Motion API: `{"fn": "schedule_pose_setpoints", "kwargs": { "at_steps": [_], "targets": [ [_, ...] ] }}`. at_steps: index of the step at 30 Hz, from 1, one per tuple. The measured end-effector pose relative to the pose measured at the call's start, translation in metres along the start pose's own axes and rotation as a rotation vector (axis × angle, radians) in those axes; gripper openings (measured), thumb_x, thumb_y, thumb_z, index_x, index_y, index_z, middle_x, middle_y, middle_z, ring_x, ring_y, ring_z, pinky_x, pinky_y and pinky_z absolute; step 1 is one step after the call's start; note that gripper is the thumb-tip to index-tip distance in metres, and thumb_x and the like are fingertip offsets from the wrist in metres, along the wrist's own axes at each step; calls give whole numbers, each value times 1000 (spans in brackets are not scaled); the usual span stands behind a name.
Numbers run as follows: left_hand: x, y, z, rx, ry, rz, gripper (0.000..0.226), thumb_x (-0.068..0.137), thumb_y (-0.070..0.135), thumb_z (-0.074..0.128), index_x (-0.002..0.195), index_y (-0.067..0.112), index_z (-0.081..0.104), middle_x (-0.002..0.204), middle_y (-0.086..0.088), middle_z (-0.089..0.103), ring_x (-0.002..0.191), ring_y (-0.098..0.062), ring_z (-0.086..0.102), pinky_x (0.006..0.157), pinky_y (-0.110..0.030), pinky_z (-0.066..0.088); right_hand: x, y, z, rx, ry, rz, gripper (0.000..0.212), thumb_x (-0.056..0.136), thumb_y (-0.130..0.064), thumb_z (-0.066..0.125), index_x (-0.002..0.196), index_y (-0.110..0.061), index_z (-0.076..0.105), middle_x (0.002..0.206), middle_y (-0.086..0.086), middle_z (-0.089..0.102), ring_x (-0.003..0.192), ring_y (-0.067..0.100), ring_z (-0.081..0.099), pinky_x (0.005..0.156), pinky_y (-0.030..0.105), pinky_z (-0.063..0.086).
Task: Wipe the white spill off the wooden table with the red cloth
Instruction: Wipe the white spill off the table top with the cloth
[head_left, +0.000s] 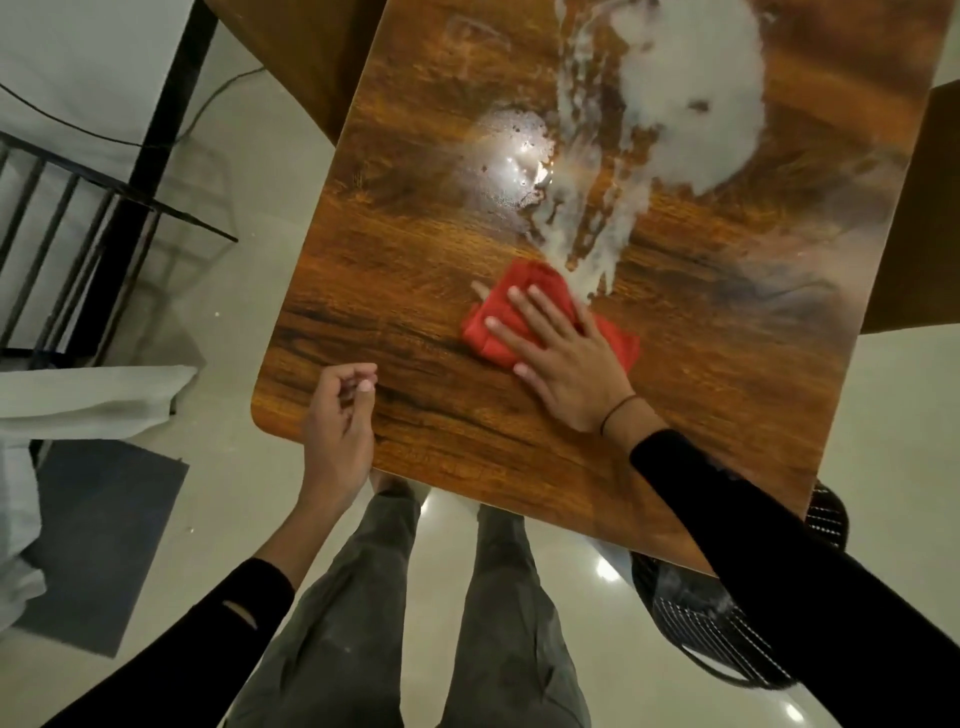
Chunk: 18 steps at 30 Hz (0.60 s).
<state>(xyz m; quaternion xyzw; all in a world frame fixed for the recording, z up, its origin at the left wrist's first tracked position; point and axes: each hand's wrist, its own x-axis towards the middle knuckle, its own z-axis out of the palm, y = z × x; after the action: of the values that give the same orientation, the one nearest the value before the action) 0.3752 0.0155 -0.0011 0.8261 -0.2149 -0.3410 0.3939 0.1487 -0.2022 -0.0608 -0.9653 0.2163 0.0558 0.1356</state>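
Note:
A folded red cloth (498, 317) lies on the wooden table (395, 260), just below the streaked lower end of the white spill (691, 98). The spill spreads as a large patch at the top right and runs down in thin streaks to the cloth's upper edge. My right hand (561, 353) presses flat on the cloth with straight, spread fingers. My left hand (337, 415) hovers at the table's near left corner, fingers loosely curled, holding nothing.
A wet shiny patch (514, 156) glints left of the streaks. A black metal rack (78, 218) stands on the floor at left, a dark mat (104, 535) below it. A black mesh basket (727, 618) sits under the table's right corner. My legs stand at the near edge.

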Motion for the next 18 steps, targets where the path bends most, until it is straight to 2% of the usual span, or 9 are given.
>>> {"fn": "schedule_pose_setpoints", "kwargs": {
  "at_steps": [4, 7, 9, 14, 18],
  "targets": [
    [-7, 9, 13, 7, 2, 11, 18, 115, 24, 52, 129, 22, 62, 126, 1, 70, 117, -11, 67, 98, -21, 52, 8, 55, -16, -16, 71, 274, 64, 120, -57, 13, 181, -38, 10, 190, 7, 3, 176, 30, 0, 138, 67, 5],
    [-13, 17, 26, 12, -12, 23, 20, 115, 23, 52, 131, 18, 63, 127, 0, 69, 118, -12, 67, 102, -26, 54, -10, 50, -13, -11, 104, 354, 63, 120, -53, 17, 181, -38, 8, 190, 6, 0, 176, 30, -1, 139, 65, 5],
    [-18, 21, 38, 5, -14, 15, 21, 115, 23, 51, 132, 17, 62, 126, 0, 69, 118, -12, 67, 104, -30, 54, -30, 30, -7, -7, 79, 270, 64, 120, -55, 17, 181, -38, 6, 190, 7, -1, 176, 32, -1, 138, 68, 8],
    [-43, 30, 81, -20, -6, -31, 21, 115, 28, 52, 133, 21, 61, 128, -1, 68, 119, -15, 66, 103, -35, 54, -113, -20, 22, 25, -83, -166, 74, 117, -59, 35, 181, -39, 2, 190, 8, -6, 176, 34, -4, 139, 67, 1],
    [-69, 40, 112, -35, 31, -22, 22, 115, 23, 52, 133, 16, 62, 127, -4, 69, 119, -18, 67, 105, -39, 56, -172, -11, 33, -35, -144, -387, 86, 113, -61, 50, 181, -38, 3, 190, 8, -7, 176, 35, -3, 139, 67, 4]
  ]
}}
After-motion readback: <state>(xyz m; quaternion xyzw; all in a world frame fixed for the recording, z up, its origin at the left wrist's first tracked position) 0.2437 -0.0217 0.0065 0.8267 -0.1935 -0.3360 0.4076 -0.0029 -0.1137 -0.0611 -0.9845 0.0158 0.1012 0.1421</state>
